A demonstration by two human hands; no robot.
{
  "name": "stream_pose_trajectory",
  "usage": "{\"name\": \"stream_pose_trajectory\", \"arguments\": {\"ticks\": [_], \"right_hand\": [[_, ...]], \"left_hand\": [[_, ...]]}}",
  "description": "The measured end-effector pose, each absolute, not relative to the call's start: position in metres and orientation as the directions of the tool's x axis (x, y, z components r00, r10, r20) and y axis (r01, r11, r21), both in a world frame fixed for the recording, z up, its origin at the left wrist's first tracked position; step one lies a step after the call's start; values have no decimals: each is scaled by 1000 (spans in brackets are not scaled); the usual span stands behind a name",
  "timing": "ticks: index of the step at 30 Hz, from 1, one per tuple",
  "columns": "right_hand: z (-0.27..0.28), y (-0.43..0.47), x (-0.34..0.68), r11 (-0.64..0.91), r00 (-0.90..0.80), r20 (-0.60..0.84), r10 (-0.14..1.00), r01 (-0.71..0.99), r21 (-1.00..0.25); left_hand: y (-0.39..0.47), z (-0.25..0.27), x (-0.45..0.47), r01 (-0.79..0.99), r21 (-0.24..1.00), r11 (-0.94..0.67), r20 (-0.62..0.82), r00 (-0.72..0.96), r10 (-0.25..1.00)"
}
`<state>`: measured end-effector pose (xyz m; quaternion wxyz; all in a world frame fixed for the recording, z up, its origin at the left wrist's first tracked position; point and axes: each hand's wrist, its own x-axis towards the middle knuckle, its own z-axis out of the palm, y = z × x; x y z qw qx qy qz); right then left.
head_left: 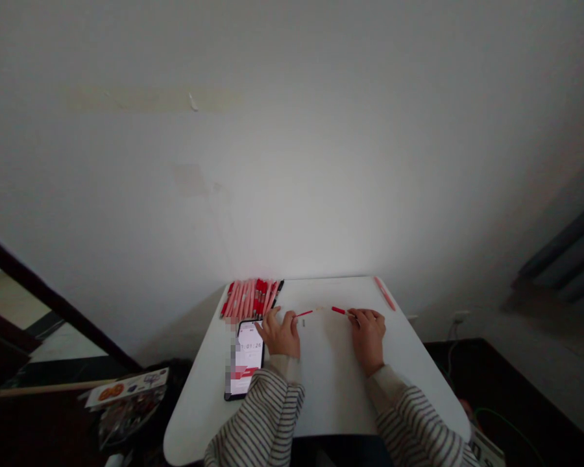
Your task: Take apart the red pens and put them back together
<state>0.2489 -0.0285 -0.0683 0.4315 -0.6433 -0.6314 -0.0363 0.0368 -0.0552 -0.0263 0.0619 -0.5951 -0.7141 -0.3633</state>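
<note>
My left hand (283, 336) pinches a thin red pen refill (304, 314), its tip pointing right. My right hand (368, 337) is closed round a red pen barrel (339, 311) that points left toward the refill, with a gap between the two. A small dark piece (303, 322), too small to name, lies on the white table (331, 389) just below the refill. Behind my left hand lies a row of several pink, red and black pens (250, 298). One pink pen (384, 294) lies apart at the far right corner.
A phone (250, 363) showing a timer lies beside my left forearm. A grey-white wall (302, 162) rises behind the table's far edge. A bag of odds and ends (131, 408) stands on the floor at left. A wall socket with cables (460, 316) is at right.
</note>
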Motion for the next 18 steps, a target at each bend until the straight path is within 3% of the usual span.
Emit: {"name": "stream_pose_trajectory", "arguments": {"ticks": [10, 18], "right_hand": [[-59, -35, 244, 125, 243, 572, 784, 840, -527], [-59, -36, 242, 120, 236, 566, 790, 845, -521]], "left_hand": [[-56, -28, 46, 932, 345, -112, 620, -136, 772], [-54, -30, 50, 954, 269, -132, 581, -52, 812]]}}
